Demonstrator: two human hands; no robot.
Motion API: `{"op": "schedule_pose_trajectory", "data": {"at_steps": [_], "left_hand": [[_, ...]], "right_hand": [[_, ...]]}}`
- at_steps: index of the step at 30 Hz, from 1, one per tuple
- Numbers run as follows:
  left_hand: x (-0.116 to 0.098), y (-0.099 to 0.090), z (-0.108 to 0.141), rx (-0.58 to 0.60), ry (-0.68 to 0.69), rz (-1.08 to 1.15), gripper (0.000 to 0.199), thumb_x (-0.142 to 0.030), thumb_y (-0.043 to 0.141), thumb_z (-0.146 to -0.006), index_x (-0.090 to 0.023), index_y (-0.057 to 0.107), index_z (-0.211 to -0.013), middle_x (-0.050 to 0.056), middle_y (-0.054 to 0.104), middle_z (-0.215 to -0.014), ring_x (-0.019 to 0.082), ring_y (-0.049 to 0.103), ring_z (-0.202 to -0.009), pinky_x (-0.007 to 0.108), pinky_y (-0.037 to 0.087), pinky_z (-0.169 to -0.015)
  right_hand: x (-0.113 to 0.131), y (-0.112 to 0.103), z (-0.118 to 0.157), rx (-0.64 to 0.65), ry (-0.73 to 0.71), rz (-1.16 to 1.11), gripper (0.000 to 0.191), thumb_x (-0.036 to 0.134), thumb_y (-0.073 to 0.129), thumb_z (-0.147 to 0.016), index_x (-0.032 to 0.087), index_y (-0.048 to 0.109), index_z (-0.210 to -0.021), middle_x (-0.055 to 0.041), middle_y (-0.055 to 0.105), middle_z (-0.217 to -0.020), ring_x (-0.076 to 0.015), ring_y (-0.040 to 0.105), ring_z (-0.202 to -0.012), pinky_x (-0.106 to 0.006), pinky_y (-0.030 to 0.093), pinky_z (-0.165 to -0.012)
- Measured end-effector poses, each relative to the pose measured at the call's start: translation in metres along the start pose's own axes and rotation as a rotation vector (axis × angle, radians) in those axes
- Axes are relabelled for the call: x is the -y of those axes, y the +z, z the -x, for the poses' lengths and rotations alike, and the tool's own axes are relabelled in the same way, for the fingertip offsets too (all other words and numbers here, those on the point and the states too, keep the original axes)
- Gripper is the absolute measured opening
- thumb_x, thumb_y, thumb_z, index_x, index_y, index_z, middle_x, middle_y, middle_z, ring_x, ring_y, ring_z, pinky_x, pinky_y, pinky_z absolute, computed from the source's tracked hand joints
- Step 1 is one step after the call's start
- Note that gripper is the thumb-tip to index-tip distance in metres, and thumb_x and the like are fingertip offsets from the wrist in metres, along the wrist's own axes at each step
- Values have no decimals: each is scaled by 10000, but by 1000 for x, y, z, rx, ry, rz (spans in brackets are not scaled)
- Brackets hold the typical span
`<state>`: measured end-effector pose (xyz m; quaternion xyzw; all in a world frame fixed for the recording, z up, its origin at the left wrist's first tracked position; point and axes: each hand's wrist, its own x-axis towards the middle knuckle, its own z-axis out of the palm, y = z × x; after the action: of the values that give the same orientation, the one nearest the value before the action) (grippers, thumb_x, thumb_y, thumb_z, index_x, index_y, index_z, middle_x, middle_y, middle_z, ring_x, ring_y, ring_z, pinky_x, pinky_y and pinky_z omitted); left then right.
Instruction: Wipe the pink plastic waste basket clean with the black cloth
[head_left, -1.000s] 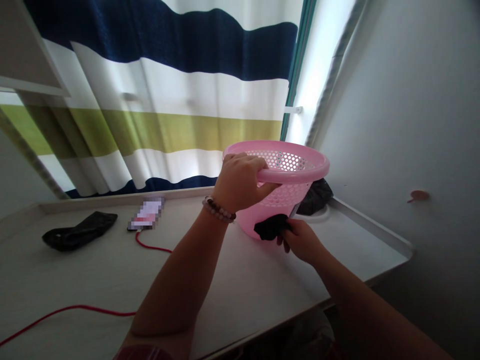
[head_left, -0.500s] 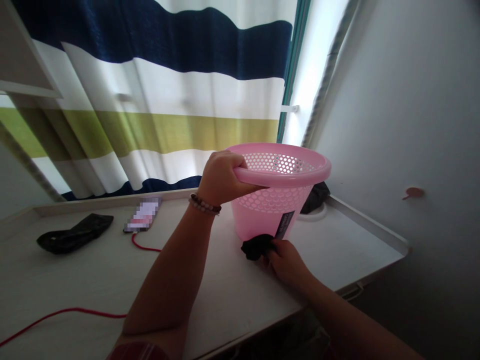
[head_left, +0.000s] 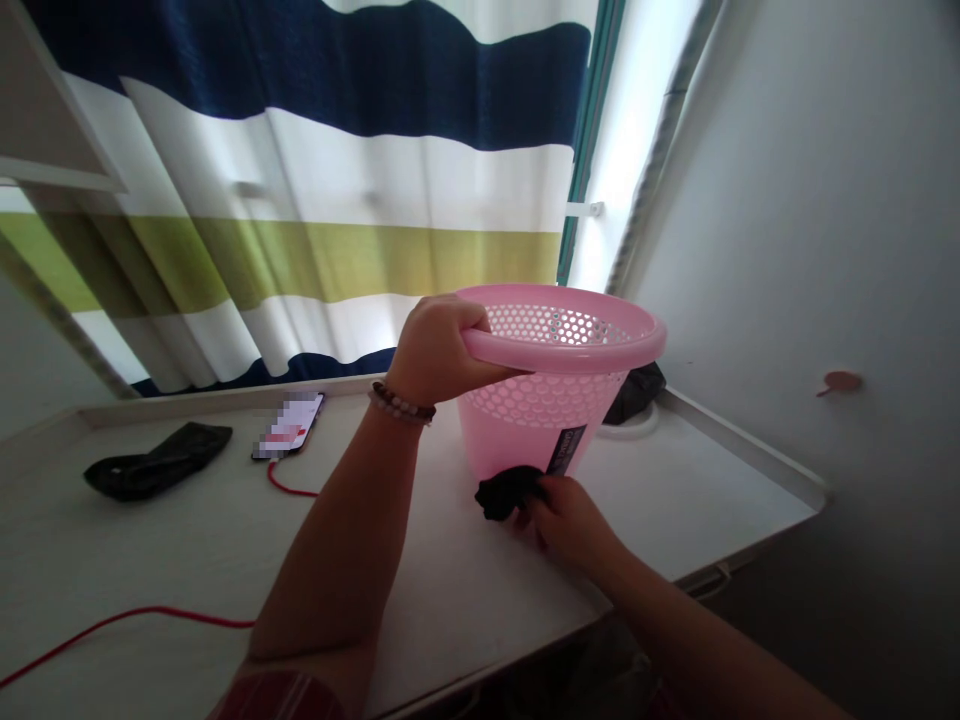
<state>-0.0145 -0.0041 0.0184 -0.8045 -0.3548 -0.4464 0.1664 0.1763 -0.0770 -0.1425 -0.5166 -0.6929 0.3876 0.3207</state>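
A pink perforated plastic wastebasket (head_left: 510,440) stands upright on the white desk (head_left: 480,620), with a dark label on its side. My left hand (head_left: 439,350) is closed around the left part of its rim, thumb on the inner side. Low in front of the basket, my right hand (head_left: 566,520) pinches a bunched black cloth (head_left: 510,492). That cloth lies against the lower wall of the basket; whether it also touches the desk is hard to tell. The fingertips of my right hand are partly hidden beneath it.
At the left lie a black folded plastic bag (head_left: 157,460) and a phone (head_left: 291,425) with a red cable (head_left: 150,612). Behind the basket is another dark bundle (head_left: 637,392) beside a white ring-shaped object (head_left: 634,428). A raised edge (head_left: 750,440) borders the desk; a striped curtain (head_left: 337,260) hangs behind.
Both hands keep their holds. The black cloth and right hand have shifted very slightly left along the basket's base. The view has moved a little.
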Motion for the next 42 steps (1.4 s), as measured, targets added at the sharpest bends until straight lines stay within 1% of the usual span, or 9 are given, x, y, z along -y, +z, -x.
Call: {"op": "schedule_pose_trajectory", "data": {"at_steps": [4, 11, 18, 22, 25, 29, 32, 37, 42], "left_hand": [[1, -1, -1, -2, 15, -1, 507, -634, 669, -547, -180, 444, -521, -28, 445, -511, 87, 372, -514, 261, 288, -504], [-2, -2, -3, -13, 20, 7, 460, -602, 675, -551, -178, 496, -536, -20, 488, -526, 97, 415, -537, 262, 329, -540], [-2, -2, -2, -16, 27, 6, 480, -622, 665, -555, -175, 492, -528, -25, 480, -511, 92, 406, -524, 259, 314, -531], [-3, -3, -2, -15, 30, 15, 506, -655, 649, -553, -176, 491, -527, -23, 480, -508, 95, 404, -528, 262, 315, -541], [-3, -3, -1, -17, 25, 23, 510, -667, 631, -570, -175, 500, -532, -16, 489, -508, 98, 411, -528, 266, 313, -543], [-4, -3, 0, -17, 16, 9, 524, -685, 614, -577, -177, 495, -531, -13, 481, -512, 98, 403, -526, 274, 310, -546], [-4, -3, 1, -20, 12, -10, 548, -708, 598, -574, -182, 457, -514, -23, 447, -496, 96, 380, -517, 281, 293, -545], [-4, -4, 3, -14, -7, -25, 595, -764, 539, -579, -182, 433, -516, -14, 457, -519, 106, 392, -537, 291, 284, -557], [-4, -4, 3, 9, 0, -13, 610, -779, 519, -581, -182, 419, -511, -10, 452, -515, 107, 392, -534, 298, 280, -556]], "right_hand": [[-8, 2, -3, 36, 7, 14, 246, 155, 392, -769, 159, 633, -725, -28, 671, -636, -106, 544, -423, -191, 392, -400], [45, -40, 0, -116, -157, -77, 250, 251, 397, -838, 164, 626, -787, -29, 695, -714, -116, 566, -442, -219, 432, -443], [9, -3, -8, 21, -55, 342, 223, 196, 466, -785, 166, 649, -661, -52, 675, -635, -159, 620, -604, -231, 427, -583], [-4, 6, -10, 8, -58, 402, 214, 192, 457, -783, 157, 650, -697, -68, 680, -682, -158, 613, -613, -231, 407, -573], [10, -11, -7, -20, -114, 344, 214, 194, 450, -782, 174, 644, -694, -41, 671, -656, -157, 605, -598, -232, 396, -551], [43, -44, 3, -187, -150, 220, 256, 246, 428, -821, 179, 614, -658, -21, 638, -579, -144, 559, -489, -240, 379, -482], [53, -52, 5, -223, -151, 222, 309, 315, 421, -852, 183, 610, -645, -21, 618, -535, -149, 550, -459, -250, 386, -472], [12, -14, -10, 1, -49, 458, 247, 249, 460, -802, 185, 645, -651, -46, 661, -622, -178, 602, -558, -256, 382, -518], [-20, 7, -21, 30, -39, 569, 204, 201, 481, -757, 173, 678, -805, -89, 696, -791, -215, 634, -723, -279, 406, -624]]}}
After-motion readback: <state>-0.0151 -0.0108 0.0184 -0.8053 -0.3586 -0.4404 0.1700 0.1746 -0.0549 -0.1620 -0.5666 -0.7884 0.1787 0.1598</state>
